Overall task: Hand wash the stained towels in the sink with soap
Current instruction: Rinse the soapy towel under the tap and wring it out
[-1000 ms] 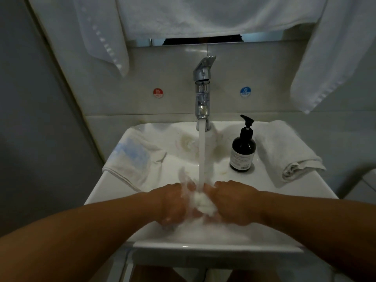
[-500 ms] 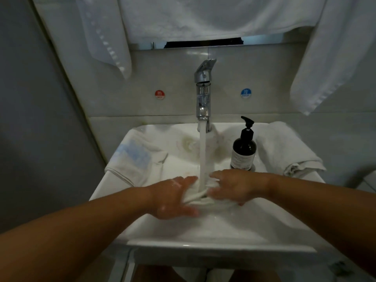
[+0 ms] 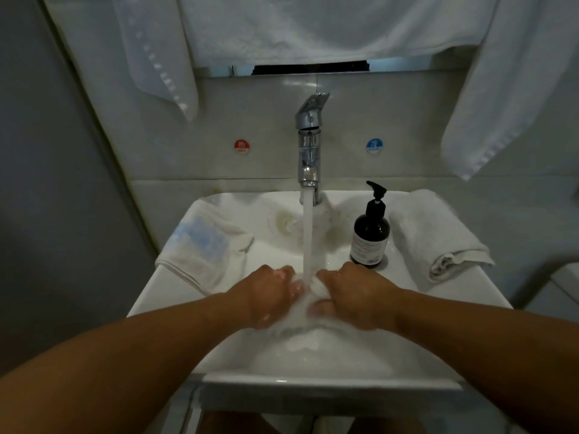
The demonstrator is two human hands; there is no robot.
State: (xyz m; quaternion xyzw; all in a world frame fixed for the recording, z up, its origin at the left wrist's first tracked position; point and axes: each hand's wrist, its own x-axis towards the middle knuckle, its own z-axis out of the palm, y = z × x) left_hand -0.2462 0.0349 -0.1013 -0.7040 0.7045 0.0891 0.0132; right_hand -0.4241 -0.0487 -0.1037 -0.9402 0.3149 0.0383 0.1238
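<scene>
A small wet white towel (image 3: 316, 288) is bunched between my two hands under the running water in the white sink (image 3: 313, 379). My left hand (image 3: 269, 296) grips its left side and my right hand (image 3: 354, 296) grips its right side, knuckles up. Most of the cloth is hidden by my fingers and the water. A chrome tap (image 3: 310, 145) pours a steady stream (image 3: 310, 239) onto it. A dark pump bottle of soap (image 3: 371, 233) stands on the sink's right rim. A towel with a blue stain (image 3: 200, 245) lies over the left rim.
A rolled white towel (image 3: 438, 236) rests on the right rim beside the soap. White towels hang above at left (image 3: 156, 51) and right (image 3: 507, 83). Red (image 3: 241, 146) and blue (image 3: 374, 145) stickers mark the wall. A yellowish stain (image 3: 285, 222) shows in the basin.
My hands spread the towel flat half a second ago; now they have closed on it again, bunching it under the stream. The view has shifted slightly.
</scene>
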